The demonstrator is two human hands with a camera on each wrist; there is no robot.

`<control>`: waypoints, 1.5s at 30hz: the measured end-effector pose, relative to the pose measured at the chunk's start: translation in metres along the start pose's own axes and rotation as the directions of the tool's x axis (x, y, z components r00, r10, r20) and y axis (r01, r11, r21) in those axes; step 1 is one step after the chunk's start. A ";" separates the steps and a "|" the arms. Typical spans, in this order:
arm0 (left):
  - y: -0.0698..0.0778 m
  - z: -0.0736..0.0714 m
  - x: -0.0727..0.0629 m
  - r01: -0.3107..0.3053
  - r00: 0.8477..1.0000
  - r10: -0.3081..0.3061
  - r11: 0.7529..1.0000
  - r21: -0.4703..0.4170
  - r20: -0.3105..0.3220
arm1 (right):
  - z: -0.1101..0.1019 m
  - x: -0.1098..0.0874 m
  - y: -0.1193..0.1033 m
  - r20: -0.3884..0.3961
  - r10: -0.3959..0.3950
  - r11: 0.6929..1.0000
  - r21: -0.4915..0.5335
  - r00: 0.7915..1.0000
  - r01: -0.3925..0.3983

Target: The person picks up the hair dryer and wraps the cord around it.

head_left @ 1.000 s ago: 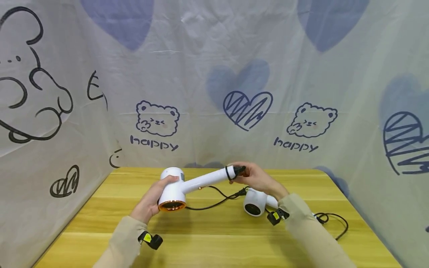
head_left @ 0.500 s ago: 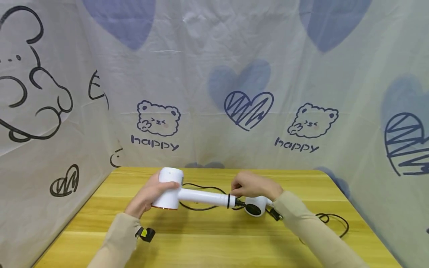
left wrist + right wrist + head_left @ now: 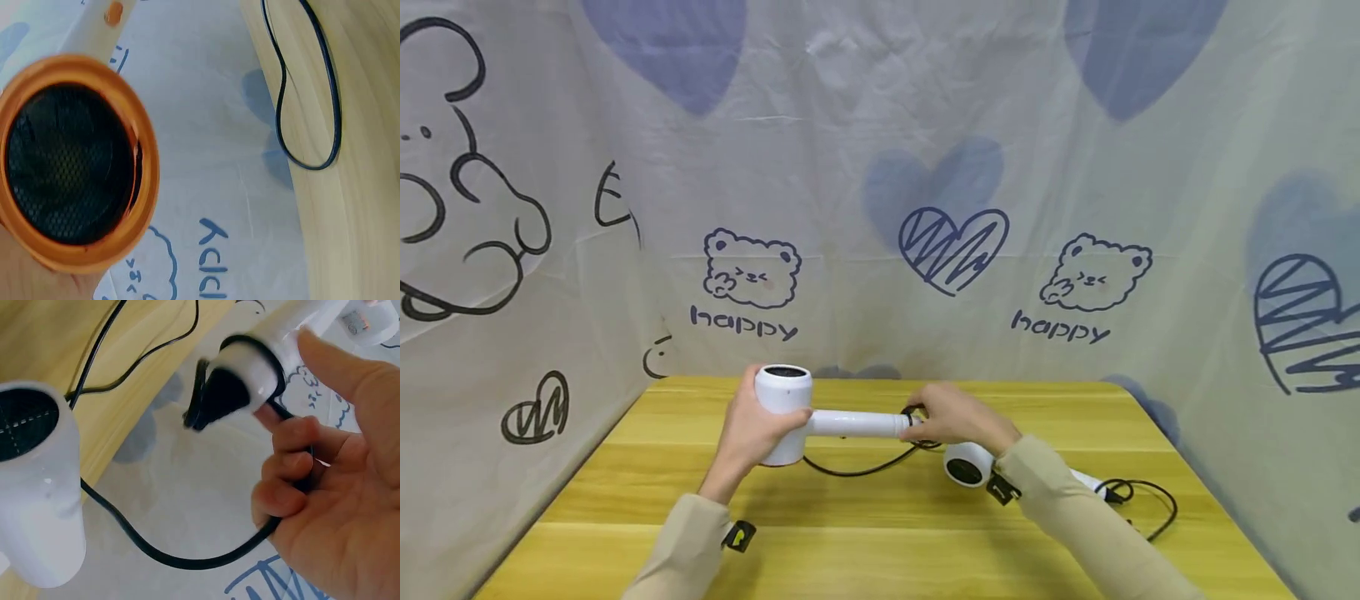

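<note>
My left hand [image 3: 748,429] grips a white hair dryer [image 3: 857,424] round its barrel, holding it over the table with the handle pointing right. In the left wrist view the hair dryer's copper-coloured ring [image 3: 149,181] and dark mesh face the camera. My right hand [image 3: 958,417] is at the handle's far end. The right wrist view shows its curled fingers [image 3: 290,465] holding the black power cord [image 3: 194,564], which loops once round the handle near its black strain relief. The thumb lies along the handle.
A second white hair dryer [image 3: 967,464] lies on the wooden table [image 3: 865,550] under my right forearm, its black cord [image 3: 1172,508] coiled to the right. Printed cloth [image 3: 850,167] hangs behind the table and at both sides.
The hair dryer's handle has swung down from a slant to nearly level, and its barrel has tilted. My right hand has worked round the handle's end with the cord.
</note>
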State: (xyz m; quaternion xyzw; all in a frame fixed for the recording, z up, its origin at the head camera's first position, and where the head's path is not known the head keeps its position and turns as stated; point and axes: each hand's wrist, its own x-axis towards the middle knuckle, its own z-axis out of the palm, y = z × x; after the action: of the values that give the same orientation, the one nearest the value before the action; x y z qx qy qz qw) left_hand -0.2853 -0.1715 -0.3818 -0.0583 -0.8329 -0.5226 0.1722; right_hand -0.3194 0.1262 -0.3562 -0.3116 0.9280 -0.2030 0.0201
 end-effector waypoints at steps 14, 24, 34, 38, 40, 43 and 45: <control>-0.004 0.002 0.000 0.163 0.987 -0.154 0.946 -0.282 0.053 | 0.009 -0.005 0.005 -0.248 -0.134 0.977 -0.195 0.960 0.086; 0.003 0.020 -0.006 0.094 0.987 -0.135 0.923 -0.374 -0.086 | 0.019 -0.006 0.002 -0.479 -0.222 0.939 -0.341 0.849 0.053; 0.004 0.042 -0.012 0.223 0.935 -0.332 0.824 -0.521 -0.125 | 0.030 -0.004 -0.001 -0.631 -0.181 0.932 -0.355 0.754 -0.073; 0.001 0.042 -0.010 0.253 0.916 -0.380 0.796 -0.549 -0.129 | 0.032 -0.006 -0.001 -0.637 -0.114 0.967 -0.248 0.762 -0.063; -0.001 0.041 -0.008 0.260 0.909 -0.395 0.785 -0.562 -0.132 | 0.032 -0.007 -0.002 -0.633 -0.071 0.982 -0.181 0.771 -0.058; -0.002 0.040 -0.006 0.262 0.903 -0.409 0.767 -0.585 -0.131 | 0.031 -0.008 -0.004 -0.621 0.000 0.999 -0.042 0.783 -0.034; -0.003 0.041 -0.006 0.262 0.900 -0.416 0.757 -0.598 -0.132 | 0.031 -0.008 -0.006 -0.600 0.050 0.998 0.054 0.798 -0.021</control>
State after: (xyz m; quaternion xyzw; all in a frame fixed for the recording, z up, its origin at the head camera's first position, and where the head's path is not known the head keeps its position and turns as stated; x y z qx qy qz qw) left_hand -0.2896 -0.1360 -0.4020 0.1147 -0.6064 -0.7714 0.1550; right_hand -0.3044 0.1158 -0.3830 -0.2132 0.8874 -0.3117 -0.2645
